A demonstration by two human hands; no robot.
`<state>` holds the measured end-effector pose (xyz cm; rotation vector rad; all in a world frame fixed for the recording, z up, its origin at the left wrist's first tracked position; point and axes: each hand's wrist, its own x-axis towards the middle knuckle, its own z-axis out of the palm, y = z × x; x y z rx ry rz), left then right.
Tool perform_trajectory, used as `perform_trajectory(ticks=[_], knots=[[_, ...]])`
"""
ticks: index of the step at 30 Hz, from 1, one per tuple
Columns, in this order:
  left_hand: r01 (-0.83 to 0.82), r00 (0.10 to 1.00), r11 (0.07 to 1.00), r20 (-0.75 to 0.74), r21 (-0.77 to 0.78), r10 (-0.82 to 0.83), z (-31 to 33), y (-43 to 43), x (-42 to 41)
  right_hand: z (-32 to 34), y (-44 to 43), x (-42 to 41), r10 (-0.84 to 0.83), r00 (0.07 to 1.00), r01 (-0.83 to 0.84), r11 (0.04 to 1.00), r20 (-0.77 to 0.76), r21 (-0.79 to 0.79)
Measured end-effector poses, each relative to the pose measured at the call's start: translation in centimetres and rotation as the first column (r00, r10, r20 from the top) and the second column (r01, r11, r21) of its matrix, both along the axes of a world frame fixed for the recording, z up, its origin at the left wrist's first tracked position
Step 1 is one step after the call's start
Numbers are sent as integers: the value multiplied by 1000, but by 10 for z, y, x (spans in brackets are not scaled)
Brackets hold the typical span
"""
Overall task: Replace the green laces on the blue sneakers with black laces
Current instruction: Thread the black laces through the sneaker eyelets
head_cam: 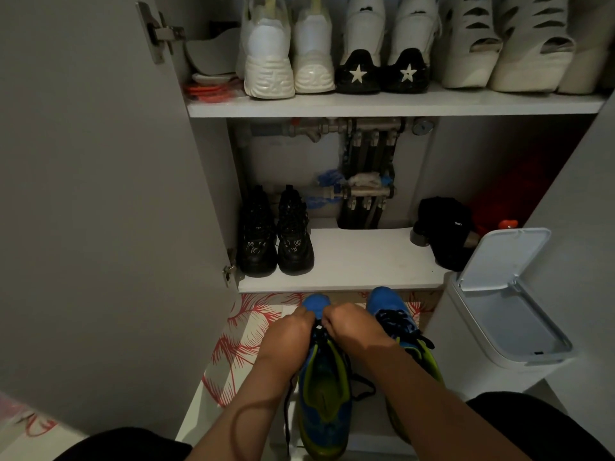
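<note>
Wears black clothing on the left leg [116, 445] and right leg [539, 424]. Shows bare forearms [253, 407], bare left hand [289, 337] and right hand [352, 327].

Sneakers [324, 410] before shelf [359, 261], bin [499, 314] right.

- A home, at an open white shoe cupboard [359, 261].
- White sneakers [269, 61] and star-heeled trainers [357, 73] line its upper shelf [466, 106]; chunky black shoes [276, 234] stand below.
- A pipe manifold [366, 154] at the back, a flip-lid bin [509, 314] beside, a coral-patterned mat [239, 344] underfoot.
</note>
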<state>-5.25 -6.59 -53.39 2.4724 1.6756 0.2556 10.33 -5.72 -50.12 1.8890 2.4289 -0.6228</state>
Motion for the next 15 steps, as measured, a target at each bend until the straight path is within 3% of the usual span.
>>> perform_trajectory(ticks=[4, 7, 11, 15], knots=[[-172, 937, 980, 290, -98, 193, -5, -2, -1, -1, 1, -2, -131, 989, 129, 991, -75, -37], [-223, 880, 953, 378, -206, 288, -10, -2, -1, -2, 1, 1, -208, 966, 204, 978, -155, -39], [-207, 842, 955, 458, -213, 285, -6, 3, -9, -2, 5, 9, -209, 938, 222, 975, -276, 16], [-152, 906, 983, 384, -99, 179, -2, 6, -14, -3, 9, 8, -85, 981, 90, 996, -174, 24]])
